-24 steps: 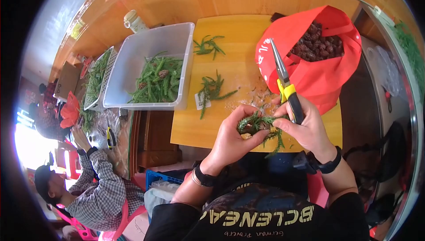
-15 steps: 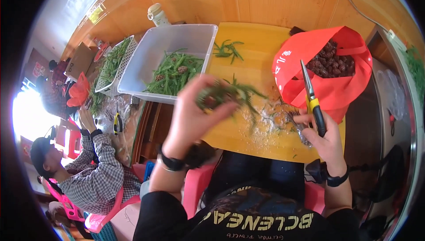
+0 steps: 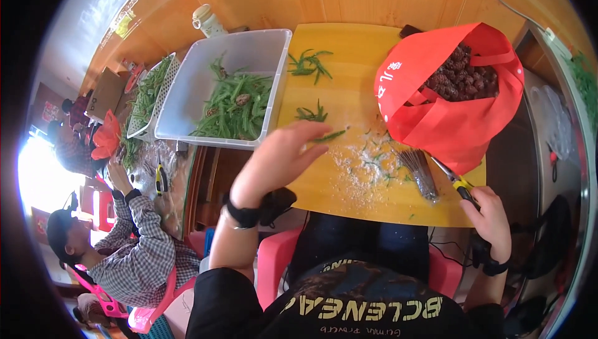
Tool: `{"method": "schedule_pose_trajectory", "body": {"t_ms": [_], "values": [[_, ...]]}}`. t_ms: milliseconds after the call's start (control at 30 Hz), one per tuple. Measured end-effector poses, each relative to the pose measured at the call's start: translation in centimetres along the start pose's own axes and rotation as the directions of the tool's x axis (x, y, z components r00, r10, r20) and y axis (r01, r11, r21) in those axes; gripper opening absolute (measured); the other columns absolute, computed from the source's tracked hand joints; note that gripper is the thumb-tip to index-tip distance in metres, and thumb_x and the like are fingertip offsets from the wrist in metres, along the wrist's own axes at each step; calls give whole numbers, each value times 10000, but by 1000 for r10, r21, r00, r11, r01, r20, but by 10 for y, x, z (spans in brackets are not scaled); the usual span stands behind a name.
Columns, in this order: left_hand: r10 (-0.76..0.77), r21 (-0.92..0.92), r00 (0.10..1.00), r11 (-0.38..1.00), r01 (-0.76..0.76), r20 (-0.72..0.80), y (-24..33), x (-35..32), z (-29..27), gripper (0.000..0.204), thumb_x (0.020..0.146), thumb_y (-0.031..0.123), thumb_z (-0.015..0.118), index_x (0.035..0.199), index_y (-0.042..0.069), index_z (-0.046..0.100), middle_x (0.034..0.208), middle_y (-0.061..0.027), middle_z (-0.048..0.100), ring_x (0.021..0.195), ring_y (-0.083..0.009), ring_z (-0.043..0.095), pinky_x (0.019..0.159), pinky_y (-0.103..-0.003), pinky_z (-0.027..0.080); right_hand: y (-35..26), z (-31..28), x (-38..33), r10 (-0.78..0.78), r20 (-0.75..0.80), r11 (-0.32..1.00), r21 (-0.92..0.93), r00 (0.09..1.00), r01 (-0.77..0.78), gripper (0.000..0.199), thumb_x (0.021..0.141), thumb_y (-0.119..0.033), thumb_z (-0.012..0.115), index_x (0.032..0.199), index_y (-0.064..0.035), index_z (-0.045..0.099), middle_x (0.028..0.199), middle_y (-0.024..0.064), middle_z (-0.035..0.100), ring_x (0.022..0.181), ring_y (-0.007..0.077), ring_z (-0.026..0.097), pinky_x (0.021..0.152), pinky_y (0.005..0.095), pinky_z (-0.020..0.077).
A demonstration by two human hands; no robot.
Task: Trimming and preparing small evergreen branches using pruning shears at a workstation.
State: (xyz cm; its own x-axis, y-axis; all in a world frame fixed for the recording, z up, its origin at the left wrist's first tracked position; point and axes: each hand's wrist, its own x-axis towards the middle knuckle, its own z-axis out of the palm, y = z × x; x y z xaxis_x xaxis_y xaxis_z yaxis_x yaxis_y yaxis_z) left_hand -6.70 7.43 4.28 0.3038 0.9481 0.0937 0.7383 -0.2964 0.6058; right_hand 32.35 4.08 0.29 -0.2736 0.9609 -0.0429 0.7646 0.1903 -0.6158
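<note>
My left hand [image 3: 280,161] is over the yellow tabletop [image 3: 361,46], thumb and fingers apart. Its fingertips are at a green artificial pine sprig [image 3: 311,113], partly hidden by the hand; I see no grip on it. At the table's right front edge, my right hand [image 3: 491,217] is closed round the yellow-and-black handles of long-nosed pliers [image 3: 463,188], which point up and left. Beside their tips lies a bundle of thin brown stems [image 3: 417,171] in a clear sleeve. Farther back lies another green sprig [image 3: 311,64].
A clear plastic bin [image 3: 168,112] of green sprigs and pinecones stands left. A red bag [image 3: 405,80] of brown pinecones [image 3: 464,77] is at right. White flakes [image 3: 374,164] litter the table. A person in a checked shirt [image 3: 149,258] sits left, near other pliers [image 3: 161,180].
The sprig with a cone that my left hand held is gone from it; the hand has opened. My right hand moved right and down with the pliers, leaving the stem bundle on the table.
</note>
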Motion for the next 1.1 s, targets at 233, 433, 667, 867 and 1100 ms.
{"method": "schedule_pose_trajectory", "body": {"t_ms": [233,433,667,867,1100], "values": [[7,167,958,985,42,-287,-93,139,73,362,836,203,584,1145,21,528,1163,-196,515,1125,-354,459,952,-409,367,66,-17,44,-61,92,969,-233,994,81,258,676,-127,694,814,15,528,834,184,559,895,370,512,768,410,419],[-329,285,921,880,379,-207,-135,284,81,493,806,348,593,1148,-4,541,1271,-236,430,1220,-372,364,1002,-476,311,89,-7,99,-39,179,959,-271,983,87,344,605,-114,753,835,-7,521,861,183,563,981,392,501,878,420,400],[-578,410,805,707,576,-135,-171,377,81,512,795,397,575,1165,44,568,1279,-185,480,1200,-301,426,1018,-472,286,106,-46,166,6,179,980,-194,984,29,329,665,-158,723,917,-29,554,1033,207,570,1098,386,475,942,415,378],[-381,-158,880,924,349,-284,-102,380,62,369,785,234,644,1084,22,603,1091,-125,615,946,-199,607,833,-369,463,84,-91,170,-76,203,986,-127,976,103,318,694,-174,709,947,-37,574,1034,198,578,1034,350,535,885,400,426],[-299,-965,918,41,-260,-260,-21,242,63,178,894,8,498,1036,95,561,963,-56,618,889,-198,601,785,-301,487,18,-83,146,-368,246,924,211,897,321,284,718,-103,693,964,-21,577,972,149,613,970,314,578,835,351,462]]}}
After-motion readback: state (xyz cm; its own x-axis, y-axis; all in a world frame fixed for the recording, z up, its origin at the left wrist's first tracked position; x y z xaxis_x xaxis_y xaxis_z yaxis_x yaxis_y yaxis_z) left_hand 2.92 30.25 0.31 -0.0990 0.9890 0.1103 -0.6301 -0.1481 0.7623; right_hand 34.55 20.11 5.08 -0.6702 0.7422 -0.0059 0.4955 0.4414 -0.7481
